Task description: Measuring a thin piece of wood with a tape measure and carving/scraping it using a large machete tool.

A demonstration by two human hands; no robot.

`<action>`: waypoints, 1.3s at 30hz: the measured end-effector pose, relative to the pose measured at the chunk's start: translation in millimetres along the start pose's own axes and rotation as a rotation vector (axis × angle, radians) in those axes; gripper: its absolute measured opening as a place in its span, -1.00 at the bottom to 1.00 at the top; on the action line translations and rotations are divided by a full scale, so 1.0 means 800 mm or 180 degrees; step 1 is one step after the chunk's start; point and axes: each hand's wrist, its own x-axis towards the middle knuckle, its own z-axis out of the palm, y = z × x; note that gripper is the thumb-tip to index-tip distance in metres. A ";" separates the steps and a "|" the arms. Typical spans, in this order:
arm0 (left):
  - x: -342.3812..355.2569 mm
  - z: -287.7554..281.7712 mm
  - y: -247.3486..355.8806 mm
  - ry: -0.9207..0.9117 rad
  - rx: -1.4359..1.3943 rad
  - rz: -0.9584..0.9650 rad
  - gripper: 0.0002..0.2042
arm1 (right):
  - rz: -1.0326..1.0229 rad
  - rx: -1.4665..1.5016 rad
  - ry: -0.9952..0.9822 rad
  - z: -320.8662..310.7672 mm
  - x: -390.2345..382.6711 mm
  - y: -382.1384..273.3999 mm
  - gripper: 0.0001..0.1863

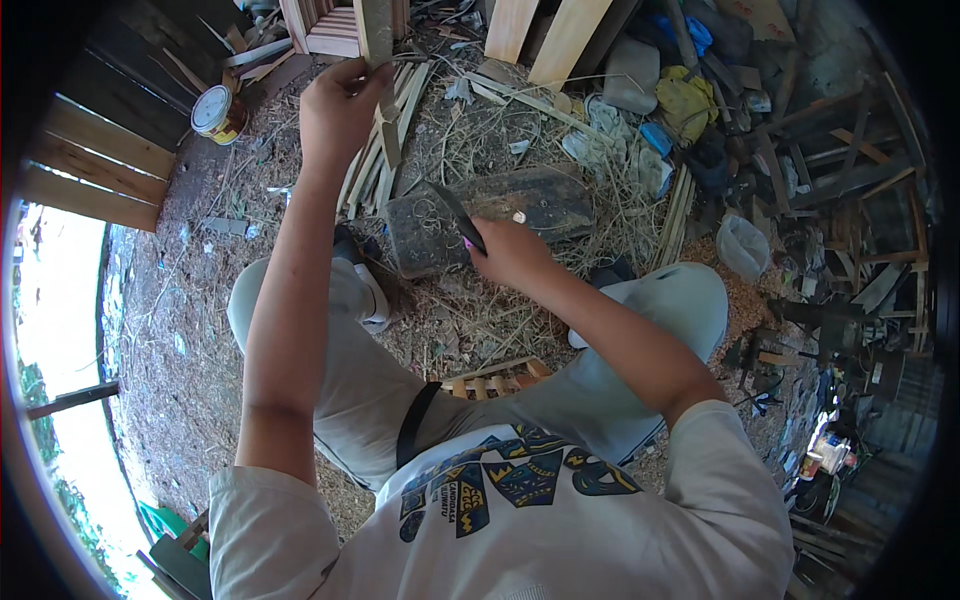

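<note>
My left hand (338, 112) is raised ahead of me, its fingers closed round a long, flat wooden strip (376, 35). The strip's lower end points down toward a bundle of thin wooden sticks (405, 105) on the ground. In my right hand (512, 252) is a knife (455, 212) with a dark blade, angled up and to the left. Its handle is mostly hidden by my fingers. Beneath the blade lies a worn, dark wooden block (545, 195) between my feet. Blade and strip are apart.
A paint can (219, 114) stands at the far left beside wooden boards (100, 165). Light planks (570, 40) lean at the back. To the right are a yellow cloth (686, 105), a clear plastic bag (743, 246) and piled scrap wood. A slatted wooden piece (495, 382) lies between my legs.
</note>
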 end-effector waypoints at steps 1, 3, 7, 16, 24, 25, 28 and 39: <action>0.003 0.000 -0.005 0.0035 0.0053 -0.0058 -0.66 | 0.0046 -0.0136 -0.0073 0.005 0.006 0.002 -0.73; 0.006 0.002 -0.004 0.0075 0.0015 -0.0056 -0.66 | -0.0112 -0.0208 -0.0182 0.015 0.009 0.010 -0.71; 0.007 0.004 -0.006 -0.0106 0.0038 -0.0213 -0.67 | -0.0368 -0.0646 -0.0352 0.024 -0.024 0.006 -0.69; -0.017 0.019 -0.001 -0.0281 0.0330 0.0324 -0.68 | 0.0283 0.0685 -0.0458 -0.021 -0.065 0.008 -0.68; -0.026 0.024 0.002 -0.0328 0.0472 0.0290 -0.67 | 0.0342 0.0168 0.0127 -0.015 -0.039 0.043 -0.71; -0.026 0.025 0.002 -0.0353 0.0463 0.0317 -0.68 | 0.0268 0.0129 0.0185 -0.009 -0.036 0.047 -0.72; -0.028 0.027 0.009 -0.0380 0.0410 0.0273 -0.68 | 0.0305 0.0141 -0.0150 0.001 -0.035 0.039 -0.72; -0.026 0.042 0.004 -0.0391 0.0445 0.0398 -0.70 | -0.0238 0.0389 -0.0616 0.037 -0.092 0.002 -0.65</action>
